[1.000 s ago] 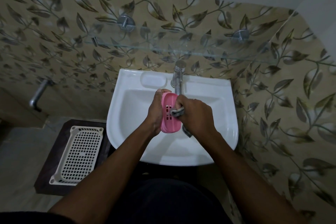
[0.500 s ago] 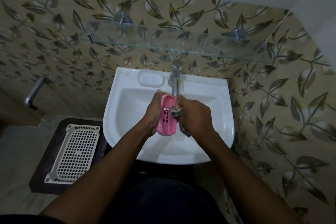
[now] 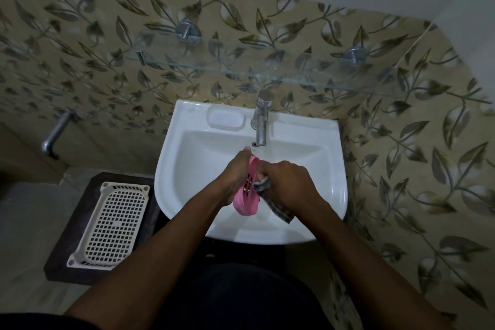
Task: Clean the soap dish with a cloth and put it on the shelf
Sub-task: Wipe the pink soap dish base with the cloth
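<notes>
The glass shelf (image 3: 267,76) runs across the tiled wall above the sink (image 3: 184,158), with nothing visible on it, so the end of the task is not yet reached. A white slotted basket (image 3: 112,222) lies on a dark stand to the left, well apart from the work. Over the basin, just in front of the tap (image 3: 262,126), the left hand (image 3: 234,178) has its fingers wrapped round the back of the pink dish (image 3: 247,199) and holds it on edge, slotted face turned right. The right hand (image 3: 290,186) is clenched on a bunched grey cloth (image 3: 281,213), which presses against that face while a loose tail hangs below the fist. This looks like mid-wipe. To do it well, the dish should stay over the basin so drips fall inside, and the left grip should be firm, since wet plastic probably slips. The cloth should be pushed into the slots and along the inner rim, then the dish turned so the back and edges get wiped too. Whether residue remains is too small to tell.
</notes>
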